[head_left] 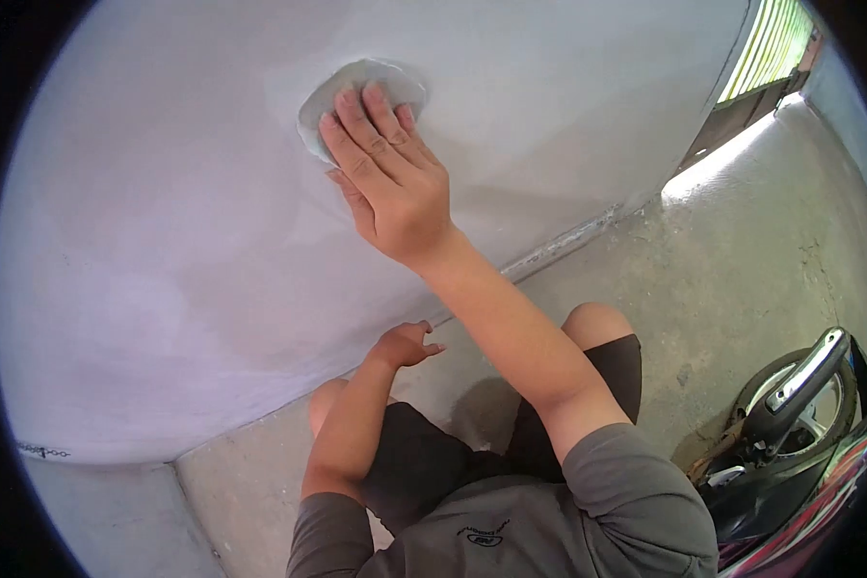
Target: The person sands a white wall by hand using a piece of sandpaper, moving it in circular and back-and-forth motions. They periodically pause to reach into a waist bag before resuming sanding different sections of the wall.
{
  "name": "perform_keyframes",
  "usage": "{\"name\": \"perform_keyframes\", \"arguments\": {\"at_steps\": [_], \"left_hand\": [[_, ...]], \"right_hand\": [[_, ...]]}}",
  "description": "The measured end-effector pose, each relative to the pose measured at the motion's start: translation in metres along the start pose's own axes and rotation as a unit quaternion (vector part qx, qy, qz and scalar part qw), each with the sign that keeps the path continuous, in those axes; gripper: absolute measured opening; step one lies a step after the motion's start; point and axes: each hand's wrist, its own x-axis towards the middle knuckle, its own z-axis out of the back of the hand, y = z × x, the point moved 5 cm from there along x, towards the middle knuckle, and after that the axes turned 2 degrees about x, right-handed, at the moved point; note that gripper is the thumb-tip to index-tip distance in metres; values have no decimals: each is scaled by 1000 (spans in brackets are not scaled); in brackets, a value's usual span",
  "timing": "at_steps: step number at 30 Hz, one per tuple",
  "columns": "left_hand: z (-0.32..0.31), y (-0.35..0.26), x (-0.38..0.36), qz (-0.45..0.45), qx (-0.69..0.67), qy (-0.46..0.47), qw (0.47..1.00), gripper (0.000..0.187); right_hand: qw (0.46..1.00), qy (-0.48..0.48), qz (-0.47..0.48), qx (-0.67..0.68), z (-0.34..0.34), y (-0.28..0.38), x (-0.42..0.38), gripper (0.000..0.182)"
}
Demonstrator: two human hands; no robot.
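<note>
My right hand [387,178] is pressed against the pale wall [193,222], its fingers lying over a roundish grey-white cloth or pad [366,75]. That piece is flat on the wall with an uneven, lighter edge; its exact material I cannot make out. The thumb rests at its lower left side, and the palm covers part of it. Lower down, my left hand [407,345] hangs near my left knee, close to the base of the wall. Its thumb and fingers are apart, with nothing visible between them.
Concrete floor [607,279] meets the wall along a rough seam. A motorbike wheel [809,405] and dark bodywork stand at the right. A slatted opening [766,48] lets in light at the top right. A small chain [43,451] lies against the wall at the lower left.
</note>
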Motion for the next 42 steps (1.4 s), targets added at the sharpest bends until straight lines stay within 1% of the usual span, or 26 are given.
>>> {"name": "perform_keyframes", "arguments": {"at_steps": [1,4,5,7,9,11,15,16,17,18,19,20,21,22,24,26,28,29,31,32,34,36,37,39,40,42], "left_hand": [[1,2,-1,-8,-8,-19,1000,69],[4,2,-6,18,-15,-11,1000,69],[7,-2,-9,14,-23,-15,1000,69],[15,-6,-16,35,-23,-3,999,69],[14,-5,-12,34,-22,9,999,71],[15,-5,-10,37,-13,18,999,73],[14,-4,-19,29,-10,4,1000,74],[12,-4,-23,28,-18,3,999,74],[10,-2,-25,27,-17,0,999,74],[8,2,-25,27,-23,0,999,73],[8,6,-23,25,-29,-2,999,73],[7,10,-22,19,-27,-9,999,73],[5,17,-21,22,-15,-15,1000,73],[6,18,-20,23,-4,-23,999,72],[7,17,-21,23,-8,-27,999,73],[14,8,-26,24,-15,-31,999,73],[22,-1,-35,26,-60,-26,998,73],[23,-3,-35,20,-64,-33,997,73],[24,0,-37,12,-37,-35,999,73],[25,0,-37,10,-37,-41,998,73],[23,6,-32,19,-25,-39,999,74],[18,14,-21,15,-41,-44,998,74],[15,17,-18,11,-61,-43,997,75],[18,16,-25,23,-31,-56,998,76],[19,19,-21,22,-27,-70,997,76],[11,23,-16,-6,-34,-58,998,77]], "right_hand": [[999,29,26,-7,-6,5,0,43],[996,59,45,-45,9,-16,14,40],[998,7,37,-55,18,-30,20,38],[992,-84,-33,-92,46,-61,32,36],[971,-153,-156,-94,77,-102,34,36],[919,-243,-309,14,102,-134,34,38],[924,-243,-293,23,86,-120,69,39],[969,-181,-169,-23,70,-98,83,37],[990,-116,-39,-71,52,-74,93,36],[995,-53,39,-72,33,-50,96,36],[990,10,120,-74,14,-23,94,37],[981,79,174,-29,-1,-3,87,34],[959,160,232,-19,-14,10,72,32],[936,205,285,-22,-14,29,69,29],[911,231,342,-25,-8,26,76,31],[912,211,348,-55,4,7,104,31],[932,131,323,-98,22,-18,142,31],[951,84,277,-112,35,-30,159,31],[997,-29,51,-51,56,-53,173,32],[997,-30,58,-50,53,-51,164,32],[992,-47,35,-112,42,-42,131,37],[976,91,155,-119,23,-14,86,43],[976,84,165,-115,26,-8,78,43],[962,184,182,-91,15,-5,82,44],[961,176,194,-91,11,1,104,44],[985,74,135,-71,13,5,155,40]]}}
